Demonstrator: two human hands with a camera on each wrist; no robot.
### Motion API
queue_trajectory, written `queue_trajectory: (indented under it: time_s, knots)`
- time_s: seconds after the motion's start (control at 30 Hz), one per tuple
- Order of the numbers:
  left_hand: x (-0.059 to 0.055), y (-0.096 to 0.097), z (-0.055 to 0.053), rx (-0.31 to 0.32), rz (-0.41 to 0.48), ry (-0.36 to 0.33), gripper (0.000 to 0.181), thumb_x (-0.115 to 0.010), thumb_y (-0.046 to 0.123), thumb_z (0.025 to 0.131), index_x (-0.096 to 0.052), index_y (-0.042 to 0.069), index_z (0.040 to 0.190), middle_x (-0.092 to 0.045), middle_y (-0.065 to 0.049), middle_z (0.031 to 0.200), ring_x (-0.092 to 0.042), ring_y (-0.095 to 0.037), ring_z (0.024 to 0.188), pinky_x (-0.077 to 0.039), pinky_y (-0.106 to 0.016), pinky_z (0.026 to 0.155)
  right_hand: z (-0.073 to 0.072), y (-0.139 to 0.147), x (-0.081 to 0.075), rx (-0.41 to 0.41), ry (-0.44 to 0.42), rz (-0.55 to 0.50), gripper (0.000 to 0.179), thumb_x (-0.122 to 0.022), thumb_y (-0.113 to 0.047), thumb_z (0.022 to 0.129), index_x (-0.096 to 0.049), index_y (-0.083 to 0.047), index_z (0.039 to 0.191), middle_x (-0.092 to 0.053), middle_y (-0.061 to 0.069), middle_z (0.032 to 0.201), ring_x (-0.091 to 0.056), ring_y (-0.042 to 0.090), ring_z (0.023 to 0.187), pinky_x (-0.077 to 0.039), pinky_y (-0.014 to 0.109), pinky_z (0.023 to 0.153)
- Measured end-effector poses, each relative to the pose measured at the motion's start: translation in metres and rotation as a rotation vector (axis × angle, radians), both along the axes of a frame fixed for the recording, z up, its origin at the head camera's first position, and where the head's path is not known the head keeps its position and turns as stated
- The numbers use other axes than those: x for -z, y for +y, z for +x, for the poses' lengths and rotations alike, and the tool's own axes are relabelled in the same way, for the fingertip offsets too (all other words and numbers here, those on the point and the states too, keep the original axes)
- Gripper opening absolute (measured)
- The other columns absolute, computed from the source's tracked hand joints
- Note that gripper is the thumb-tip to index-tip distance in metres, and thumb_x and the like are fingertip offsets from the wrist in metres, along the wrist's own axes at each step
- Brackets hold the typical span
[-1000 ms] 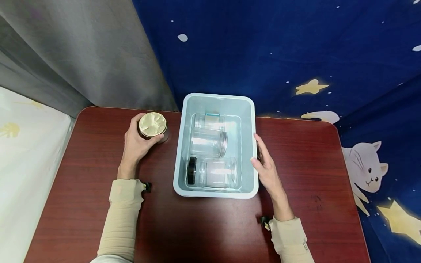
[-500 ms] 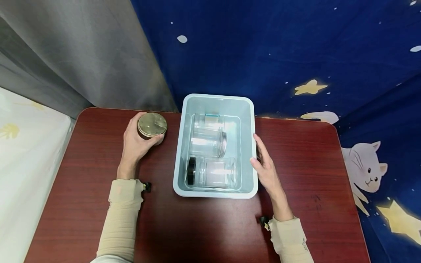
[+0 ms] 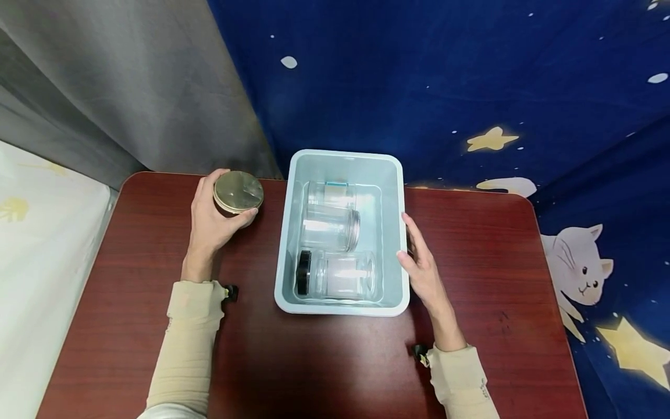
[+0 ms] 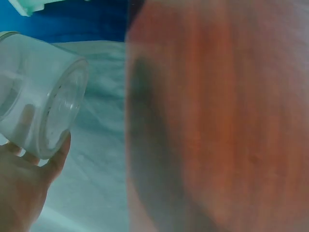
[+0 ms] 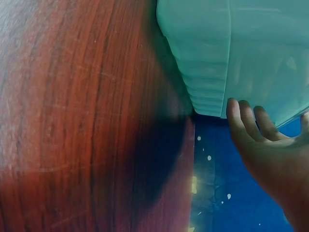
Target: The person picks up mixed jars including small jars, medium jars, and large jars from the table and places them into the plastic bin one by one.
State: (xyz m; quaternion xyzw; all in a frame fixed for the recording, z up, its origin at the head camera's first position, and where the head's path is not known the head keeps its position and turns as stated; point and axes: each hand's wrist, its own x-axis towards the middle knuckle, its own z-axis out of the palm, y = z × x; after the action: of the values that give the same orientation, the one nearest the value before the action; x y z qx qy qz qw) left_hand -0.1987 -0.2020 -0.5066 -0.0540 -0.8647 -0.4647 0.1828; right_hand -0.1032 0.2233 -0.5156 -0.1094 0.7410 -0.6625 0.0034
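My left hand grips a clear jar with a dull gold lid, thumb at the near side and fingers round the far side. In the left wrist view the jar's see-through body shows its round base, which stands out past my fingertips. My right hand is at the right side of a pale blue plastic bin. Its thumb rests at the rim; the other fingers lie slightly bent along the outer wall.
Inside the bin several clear jars lie on their sides: one with a black lid, one with a silver lid, one with a blue-edged label. The dark red wooden table ends at curtains behind.
My left hand has moved slightly back and left with the jar, whose lid has lost its bright glare. My right hand and the bin have stayed in place.
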Motion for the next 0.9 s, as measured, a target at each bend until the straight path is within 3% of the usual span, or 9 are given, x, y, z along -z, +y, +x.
queue_trajectory:
  time_s: [0.13, 0.23, 0.4, 0.63, 0.77, 0.9]
  knots:
    - [-0.008, 0.003, -0.002, 0.009, 0.01, 0.028, 0.09, -0.094, 0.023, 0.056, -0.057, 0.02, 0.137, -0.057, 0.001, 0.124, -0.052, -0.017, 0.111, -0.04, -0.033, 0.091, 0.0, 0.0, 0.0, 0.004, -0.003, -0.003, 0.07, -0.046, 0.011, 0.094, -0.024, -0.007, 0.158, -0.026, 0.015, 0.161, -0.029, 0.018, 0.144, -0.029, 0.03, 0.111]
    - [-0.009, 0.005, -0.002, 0.011, 0.012, 0.04, 0.091, -0.095, 0.023, 0.053, -0.058, 0.02, 0.137, -0.057, 0.001, 0.125, -0.051, -0.017, 0.111, -0.039, -0.031, 0.091, 0.0, 0.0, 0.0, 0.001, -0.003, -0.005, 0.071, -0.047, 0.009, 0.095, -0.025, -0.012, 0.158, -0.028, 0.011, 0.161, -0.03, 0.021, 0.143, -0.03, 0.03, 0.111]
    - [-0.01, 0.006, -0.001, 0.01, 0.011, 0.039, 0.093, -0.095, 0.024, 0.052, -0.058, 0.018, 0.137, -0.056, -0.001, 0.126, -0.051, -0.019, 0.112, -0.039, -0.034, 0.092, 0.001, 0.001, 0.0, -0.008, 0.012, -0.015, 0.069, -0.05, 0.003, 0.096, -0.027, -0.018, 0.158, -0.029, 0.006, 0.161, -0.029, 0.028, 0.144, -0.03, 0.031, 0.111]
    - [-0.018, 0.009, 0.002, 0.035, -0.011, 0.015, 0.094, -0.093, 0.026, 0.057, -0.052, 0.024, 0.141, -0.055, 0.0, 0.128, -0.051, -0.019, 0.114, -0.04, -0.044, 0.092, 0.0, 0.0, -0.002, -0.007, -0.002, -0.008, 0.068, -0.049, 0.005, 0.097, -0.026, -0.013, 0.158, -0.03, 0.011, 0.16, -0.03, 0.031, 0.142, -0.031, 0.028, 0.109]
    - [-0.024, 0.011, 0.002, 0.055, -0.018, 0.021, 0.095, -0.093, 0.028, 0.056, -0.051, 0.023, 0.141, -0.055, 0.0, 0.129, -0.052, -0.019, 0.115, -0.04, -0.042, 0.092, 0.0, -0.001, -0.005, -0.004, -0.01, -0.002, 0.069, -0.048, 0.009, 0.095, -0.024, -0.007, 0.158, -0.028, 0.016, 0.16, -0.03, 0.033, 0.142, -0.031, 0.028, 0.109]
    - [-0.027, 0.013, 0.001, 0.082, -0.053, 0.039, 0.094, -0.093, 0.029, 0.056, -0.052, 0.021, 0.141, -0.056, -0.002, 0.129, -0.052, -0.02, 0.115, -0.041, -0.039, 0.092, 0.001, -0.001, -0.004, -0.001, -0.003, -0.001, 0.069, -0.048, 0.006, 0.096, -0.025, -0.012, 0.158, -0.029, 0.012, 0.16, -0.03, 0.03, 0.142, -0.03, 0.03, 0.11]
